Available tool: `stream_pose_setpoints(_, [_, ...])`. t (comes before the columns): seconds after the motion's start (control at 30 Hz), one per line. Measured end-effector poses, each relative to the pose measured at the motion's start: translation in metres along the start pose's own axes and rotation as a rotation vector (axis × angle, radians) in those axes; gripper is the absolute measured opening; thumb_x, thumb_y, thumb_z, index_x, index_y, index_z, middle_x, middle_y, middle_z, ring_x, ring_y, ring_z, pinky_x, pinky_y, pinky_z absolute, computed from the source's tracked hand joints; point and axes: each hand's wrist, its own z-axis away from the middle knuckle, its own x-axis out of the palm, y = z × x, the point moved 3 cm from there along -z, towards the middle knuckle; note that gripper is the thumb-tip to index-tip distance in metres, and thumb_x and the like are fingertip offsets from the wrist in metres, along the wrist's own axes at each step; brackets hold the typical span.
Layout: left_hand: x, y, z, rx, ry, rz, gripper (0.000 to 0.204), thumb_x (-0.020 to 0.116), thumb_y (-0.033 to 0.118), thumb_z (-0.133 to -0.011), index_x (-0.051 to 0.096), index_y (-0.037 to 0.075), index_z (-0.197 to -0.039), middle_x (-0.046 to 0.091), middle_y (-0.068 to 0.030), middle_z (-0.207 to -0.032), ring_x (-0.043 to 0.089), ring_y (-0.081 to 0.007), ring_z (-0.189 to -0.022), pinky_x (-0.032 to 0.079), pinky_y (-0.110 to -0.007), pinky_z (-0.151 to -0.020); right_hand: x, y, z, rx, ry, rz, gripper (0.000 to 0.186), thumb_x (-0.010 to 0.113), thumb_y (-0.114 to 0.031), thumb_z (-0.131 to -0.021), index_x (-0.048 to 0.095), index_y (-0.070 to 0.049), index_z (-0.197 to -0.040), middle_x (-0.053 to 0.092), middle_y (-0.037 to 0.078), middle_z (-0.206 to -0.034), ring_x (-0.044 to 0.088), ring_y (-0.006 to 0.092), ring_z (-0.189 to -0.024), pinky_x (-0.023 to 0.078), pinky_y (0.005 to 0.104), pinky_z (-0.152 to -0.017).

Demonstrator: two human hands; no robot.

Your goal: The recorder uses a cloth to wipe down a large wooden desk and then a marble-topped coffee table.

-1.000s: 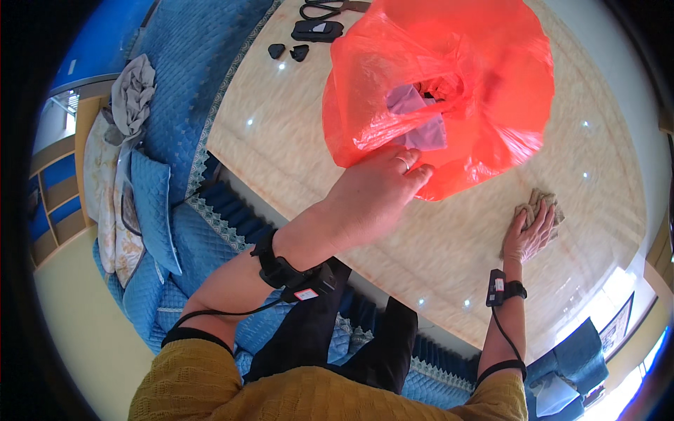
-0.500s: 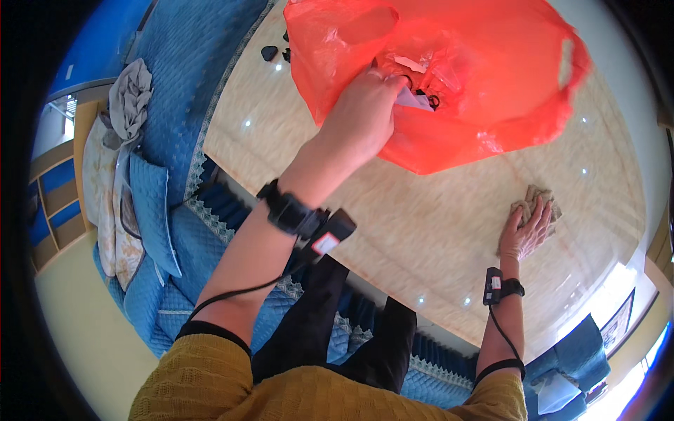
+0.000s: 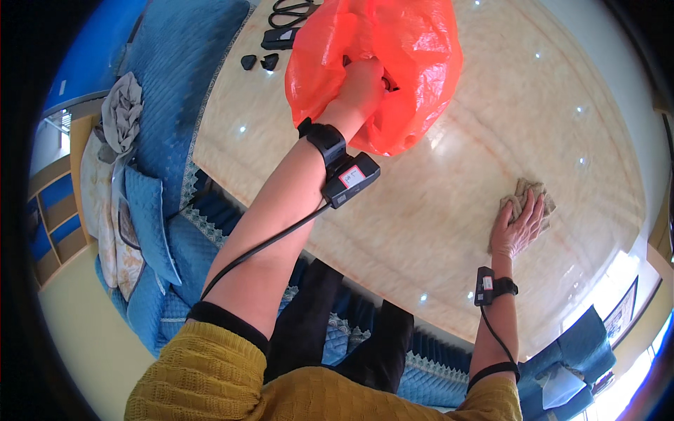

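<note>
A thin red plastic bag (image 3: 421,63) is bunched up above the far part of the table. My left hand (image 3: 365,76) reaches into it and is closed on the bag. Its fingertips are hidden by the folds, and dark bits of something inside show beside them. On the right of the table lies a crumpled brown cloth (image 3: 537,200). My right hand (image 3: 518,228) presses it to the surface, its fingers stretched over it and the thumb along its left side.
The glossy beige table (image 3: 421,210) fills the middle. At its far left lie scissors (image 3: 289,12), a black box-shaped device (image 3: 279,38) and small black pieces (image 3: 248,62). A blue quilted sofa (image 3: 168,91) with a cushion (image 3: 151,217) borders the left side.
The red bag has moved left with my left hand and is more gathered. The scissors and black device have come into sight at the far left. My right hand stays on the cloth.
</note>
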Motion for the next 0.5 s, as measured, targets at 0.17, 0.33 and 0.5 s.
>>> stream_pose_setpoints(0.17, [-0.01, 0.008, -0.004, 0.324, 0.153, -0.377, 0.013, 0.054, 0.011, -0.088, 0.063, 0.004, -0.092, 0.068, -0.015, -0.088, 0.068, -0.0244, -0.077, 0.05, -0.037, -0.065, 0.002, -0.003, 0.001, -0.013, 0.011, -0.023, 0.058, 0.055, -0.041, -0.088, 0.042, -0.022, -0.141, 0.035, 0.008, -0.149, 0.033, 0.0294, -0.137, 0.024, 0.0463, -0.112])
stream_pose_setpoints(0.33, [-0.026, 0.071, 0.019, 0.148, 0.192, -0.547, 0.011, 0.062, 0.002, -0.082, 0.061, 0.0, -0.093, 0.064, -0.0156, -0.084, 0.065, -0.0273, -0.079, 0.051, -0.037, -0.067, -0.003, -0.002, 0.001, -0.014, 0.03, -0.019, 0.058, 0.057, -0.039, -0.087, 0.043, -0.022, -0.141, 0.036, 0.007, -0.149, 0.033, 0.0285, -0.137, 0.024, 0.0464, -0.111])
stream_pose_setpoints(0.5, [-0.041, 0.079, 0.048, 0.251, 0.135, -0.656, 0.02, 0.065, 0.006, -0.084, 0.063, 0.003, -0.104, 0.068, -0.0147, -0.093, 0.067, -0.0237, -0.081, 0.053, -0.034, -0.069, 0.0, -0.001, 0.003, -0.017, 0.04, -0.029, 0.058, 0.058, -0.038, -0.087, 0.042, -0.022, -0.141, 0.036, 0.006, -0.149, 0.033, 0.028, -0.137, 0.024, 0.0463, -0.111])
